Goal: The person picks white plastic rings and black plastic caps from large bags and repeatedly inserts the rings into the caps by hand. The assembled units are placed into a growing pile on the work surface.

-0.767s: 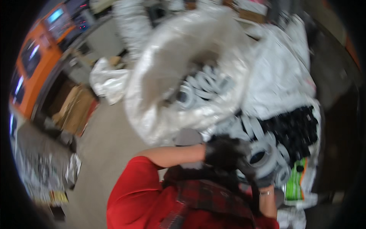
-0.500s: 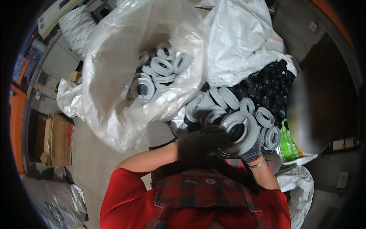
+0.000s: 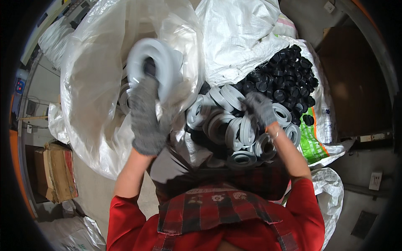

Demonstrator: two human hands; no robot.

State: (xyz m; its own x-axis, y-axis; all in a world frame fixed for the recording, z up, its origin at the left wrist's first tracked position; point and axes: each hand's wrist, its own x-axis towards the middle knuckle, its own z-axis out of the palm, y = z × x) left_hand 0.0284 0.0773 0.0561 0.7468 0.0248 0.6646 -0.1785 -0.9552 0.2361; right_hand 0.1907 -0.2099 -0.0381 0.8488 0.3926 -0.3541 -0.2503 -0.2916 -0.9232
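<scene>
Concrete floor (image 3: 50,96) shows at frame left. Your gloved left hand (image 3: 146,119) grips a grey ring (image 3: 153,69) over the clear plastic bag (image 3: 92,104), centre-left; your right hand (image 3: 260,108) pinches another in the ring pile (image 3: 230,125). Many rings remain unbagged.

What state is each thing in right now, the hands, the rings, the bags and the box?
Left hand: gloved, gripping a grey ring, raised over the clear bag, blurred.
Right hand: gloved, resting on the ring pile.
Clear bag: open, some rings inside.
Black caps: heaped in an open white sack.
Cardboard box: on the floor, flaps partly open.
</scene>
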